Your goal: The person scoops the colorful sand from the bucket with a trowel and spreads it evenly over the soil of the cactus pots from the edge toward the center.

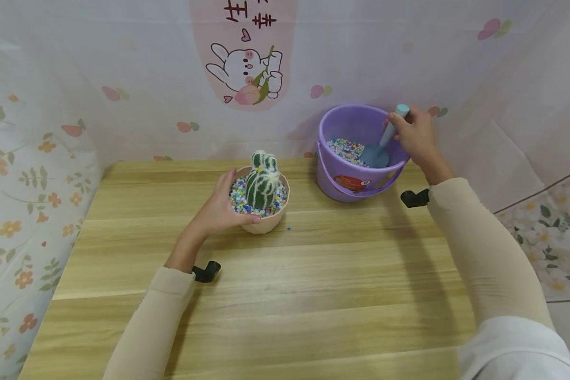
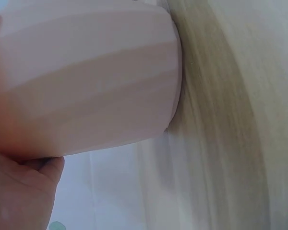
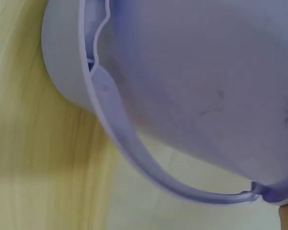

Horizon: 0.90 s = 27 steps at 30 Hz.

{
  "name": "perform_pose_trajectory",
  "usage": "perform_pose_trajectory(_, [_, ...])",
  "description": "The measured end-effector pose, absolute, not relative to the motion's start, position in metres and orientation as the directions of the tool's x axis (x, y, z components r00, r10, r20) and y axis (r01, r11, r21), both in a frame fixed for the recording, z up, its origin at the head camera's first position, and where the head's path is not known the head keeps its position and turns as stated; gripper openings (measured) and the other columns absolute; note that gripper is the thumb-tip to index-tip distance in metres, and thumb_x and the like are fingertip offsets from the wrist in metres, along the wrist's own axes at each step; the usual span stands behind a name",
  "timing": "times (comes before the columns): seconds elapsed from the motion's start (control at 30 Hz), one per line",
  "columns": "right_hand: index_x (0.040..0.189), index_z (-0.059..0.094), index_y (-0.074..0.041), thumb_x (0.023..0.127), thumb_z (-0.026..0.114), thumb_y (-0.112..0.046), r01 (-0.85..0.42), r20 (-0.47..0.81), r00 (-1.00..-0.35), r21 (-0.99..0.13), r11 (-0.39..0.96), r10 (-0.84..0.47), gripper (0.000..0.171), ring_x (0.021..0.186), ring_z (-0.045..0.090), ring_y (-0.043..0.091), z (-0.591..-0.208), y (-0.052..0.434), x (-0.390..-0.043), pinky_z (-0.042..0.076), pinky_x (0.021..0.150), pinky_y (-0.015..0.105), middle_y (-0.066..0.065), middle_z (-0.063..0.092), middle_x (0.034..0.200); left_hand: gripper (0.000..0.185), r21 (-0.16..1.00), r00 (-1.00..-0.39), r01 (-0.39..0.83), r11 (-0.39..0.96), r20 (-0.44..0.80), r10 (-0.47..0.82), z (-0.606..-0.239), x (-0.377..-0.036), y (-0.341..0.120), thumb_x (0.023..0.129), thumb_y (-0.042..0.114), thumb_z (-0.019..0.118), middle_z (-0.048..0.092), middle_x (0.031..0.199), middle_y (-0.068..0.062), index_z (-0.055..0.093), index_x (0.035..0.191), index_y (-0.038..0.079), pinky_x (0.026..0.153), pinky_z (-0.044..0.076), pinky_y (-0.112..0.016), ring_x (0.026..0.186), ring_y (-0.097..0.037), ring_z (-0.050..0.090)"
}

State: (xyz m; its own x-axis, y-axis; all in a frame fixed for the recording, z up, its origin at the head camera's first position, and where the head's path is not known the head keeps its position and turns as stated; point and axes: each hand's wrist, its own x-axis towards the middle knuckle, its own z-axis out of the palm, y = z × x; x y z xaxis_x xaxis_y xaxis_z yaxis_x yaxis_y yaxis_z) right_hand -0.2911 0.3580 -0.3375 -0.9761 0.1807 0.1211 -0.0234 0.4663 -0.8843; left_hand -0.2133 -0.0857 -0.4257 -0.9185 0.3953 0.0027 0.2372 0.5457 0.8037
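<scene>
Head view: my left hand [image 1: 220, 208] is curled round the near left side of the pink pot [image 1: 266, 221], thumb along the rim, fingers wrapped on the wall. The pot stands on the wooden bench [image 1: 313, 295], a little left of centre and toward the back edge. It holds a green-and-white striped cactus [image 1: 261, 182], upright, with coloured gravel [image 1: 239, 198] packed round its base. One small blue grain [image 1: 288, 228] lies on the bench just in front of the pot. My right hand [image 1: 413, 137] pinches the top of the handle of a blue scoop [image 1: 377, 153]; the scoop's blade rests inside the purple bucket [image 1: 356, 182], beside the gravel that lies in the bucket's bottom. The bucket stands at the back of the bench, to the right of the pot and apart from it, with its handle folded down across the front. Left wrist view: the pot's pale pink wall [image 2: 86, 81] fills the frame, with my palm [image 2: 19, 191] against it. Right wrist view: the bucket's outer wall [image 3: 206, 72] and lowered handle [image 3: 134, 153] are close above the bench; my fingers do not show there.
</scene>
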Motion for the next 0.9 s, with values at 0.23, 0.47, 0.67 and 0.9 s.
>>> perform_pose_trajectory(0.23, [0.095,0.061,-0.008,0.096,0.061,-0.024,-0.007,0.076,-0.985,-0.911,0.411,0.152,0.017,0.081,0.060,0.007,-0.334,0.355,-0.293,0.049,0.062,0.016,-0.006,0.068,0.086,0.133,0.849,-0.928,0.230,0.476,0.044,0.370,-0.434,-0.212,-0.084,0.062,0.045,0.091,0.009,0.161,-0.011,0.003,0.158,0.017,0.114,0.021,-0.059,0.146,-0.034,0.018])
perform_pose_trajectory(0.47, [0.091,0.060,-0.003,0.095,0.063,-0.020,-0.022,0.081,-0.984,-0.939,0.344,0.158,0.018,0.071,0.061,0.008,-0.334,0.359,-0.294,0.049,0.056,0.015,-0.004,0.068,0.081,0.133,0.897,-0.943,0.146,0.417,-0.001,0.332,-0.436,-0.209,-0.082,0.063,0.034,0.093,0.006,0.162,-0.008,0.000,0.157,0.022,0.115,0.020,-0.056,0.145,-0.031,0.017])
perform_pose_trajectory(0.67, [0.093,0.061,-0.001,0.095,0.063,-0.023,0.017,0.036,-0.988,-0.941,0.339,0.148,0.022,0.070,0.062,0.008,-0.331,0.358,-0.300,0.049,0.056,0.016,-0.005,0.069,0.080,0.133,0.900,-0.948,0.120,0.418,-0.021,0.317,-0.435,-0.210,-0.080,0.063,0.030,0.093,0.004,0.162,-0.009,-0.001,0.157,0.020,0.115,0.020,-0.056,0.146,-0.031,0.016])
perform_pose_trajectory(0.9, [0.095,0.061,-0.004,0.095,0.063,-0.026,0.062,-0.020,-0.990,-0.949,0.308,0.138,0.022,0.074,0.064,0.008,-0.331,0.363,-0.308,0.050,0.058,0.017,-0.005,0.070,0.078,0.131,0.907,-0.949,0.137,0.399,0.004,0.316,-0.433,-0.207,-0.074,0.064,0.033,0.092,0.006,0.162,-0.008,0.001,0.157,0.022,0.115,0.022,-0.055,0.144,-0.031,0.019])
